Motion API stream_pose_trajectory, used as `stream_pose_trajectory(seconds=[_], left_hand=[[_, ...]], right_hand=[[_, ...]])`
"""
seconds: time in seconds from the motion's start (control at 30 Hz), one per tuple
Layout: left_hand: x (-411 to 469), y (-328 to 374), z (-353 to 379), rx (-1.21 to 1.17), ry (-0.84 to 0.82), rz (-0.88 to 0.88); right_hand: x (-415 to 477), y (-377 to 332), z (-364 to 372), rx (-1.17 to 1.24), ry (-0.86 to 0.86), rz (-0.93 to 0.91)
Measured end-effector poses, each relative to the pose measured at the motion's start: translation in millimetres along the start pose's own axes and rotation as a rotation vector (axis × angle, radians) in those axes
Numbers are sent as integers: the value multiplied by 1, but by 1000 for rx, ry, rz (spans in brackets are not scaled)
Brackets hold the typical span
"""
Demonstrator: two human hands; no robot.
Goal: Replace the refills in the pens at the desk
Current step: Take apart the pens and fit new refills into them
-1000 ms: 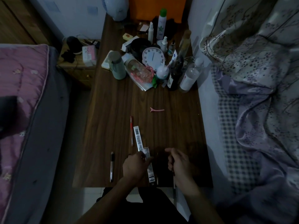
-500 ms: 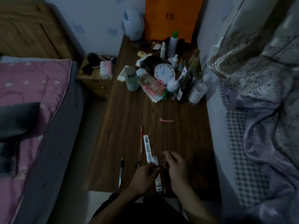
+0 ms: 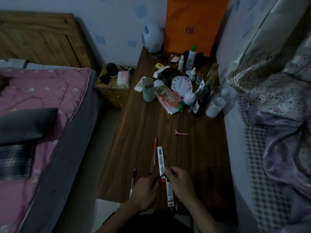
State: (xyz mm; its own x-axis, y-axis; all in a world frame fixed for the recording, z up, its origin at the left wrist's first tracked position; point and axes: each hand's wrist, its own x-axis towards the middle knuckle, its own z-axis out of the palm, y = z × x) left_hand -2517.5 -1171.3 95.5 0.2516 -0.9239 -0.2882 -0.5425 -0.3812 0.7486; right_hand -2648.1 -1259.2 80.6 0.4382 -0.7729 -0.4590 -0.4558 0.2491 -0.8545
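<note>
Low on the wooden desk (image 3: 202,148), my left hand (image 3: 145,189) and my right hand (image 3: 179,182) meet. Their fingertips pinch a thin dark pen piece (image 3: 161,176) between them; the dim light hides what part it is. Under the hands lie two white refill packets, one (image 3: 160,158) farther away and one (image 3: 169,193) reaching the desk's near edge. A red pen (image 3: 155,149) lies just left of the far packet. A clear pen with a dark tip (image 3: 133,181) rests left of my left hand.
A pink hair clip (image 3: 181,132) lies mid-desk. Bottles, a white clock (image 3: 180,84), a green cup (image 3: 149,92) and an orange bag (image 3: 193,26) crowd the far end. A bed (image 3: 42,115) stands to the left, with hanging bedding (image 3: 277,98) on the right.
The view has tilted up. My hands have come together over the near refill packet, and the right hand's thin piece now meets the left hand's fingertips.
</note>
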Motion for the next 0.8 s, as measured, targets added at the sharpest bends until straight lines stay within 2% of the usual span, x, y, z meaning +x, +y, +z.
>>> stream_pose_trajectory(seconds=[0.07, 0.17, 0.33, 0.53, 0.67, 0.8], left_hand=[[-3, 0, -2, 34, -23, -1], [-7, -2, -5, 62, -45, 23], [-12, -15, -19, 128, -108, 96], [-17, -27, -42, -21, -266, 102], [-15, -38, -55, -41, -366, 20], [-14, -63, -74, -83, -374, -112]], right_hand=[[-1, 1, 7, -106, -15, -81], [0, 3, 16, -153, -21, -89], [-5, 3, 29, -46, -19, -15], [-16, -2, 52, -24, 48, -50], [-22, 1, 57, 32, 148, 4], [-19, -5, 55, 35, 170, 43]])
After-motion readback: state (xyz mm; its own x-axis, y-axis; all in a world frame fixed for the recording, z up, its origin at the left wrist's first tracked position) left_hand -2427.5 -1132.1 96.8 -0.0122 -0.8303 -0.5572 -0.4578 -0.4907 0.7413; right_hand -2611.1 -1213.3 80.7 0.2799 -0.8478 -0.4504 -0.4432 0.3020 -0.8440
